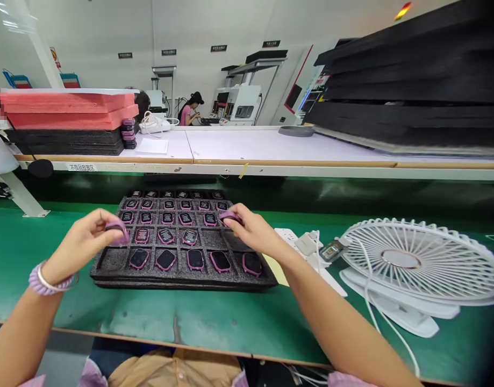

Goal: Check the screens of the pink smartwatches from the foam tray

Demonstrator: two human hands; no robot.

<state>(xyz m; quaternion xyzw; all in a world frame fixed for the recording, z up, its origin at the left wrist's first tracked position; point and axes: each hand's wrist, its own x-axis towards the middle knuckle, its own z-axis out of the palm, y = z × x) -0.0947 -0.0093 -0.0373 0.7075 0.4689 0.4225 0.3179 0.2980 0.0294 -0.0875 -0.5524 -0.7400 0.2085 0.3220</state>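
Note:
A black foam tray (206,279) with square compartments lies on the green bench and holds rows of purple-framed smartwatches without straps. Between the thumb and fingers of my left hand (87,236) is a purple smartwatch (118,232), tilted above the tray's left edge. My right hand (250,228) pinches another purple smartwatch (231,216) over the tray's right side. Dark-screened watches, such as one smartwatch (195,259), fill most of the front row; its leftmost compartment is bare. Farther back, several watches show light text, including one smartwatch (166,235).
Right of the tray are a white power strip (285,235), a charger with cables and a white fan (400,259). A shelf (230,153) crosses behind, bearing red foam (69,110) and black foam stacks (412,86). Someone in pink (186,114) sits in the background.

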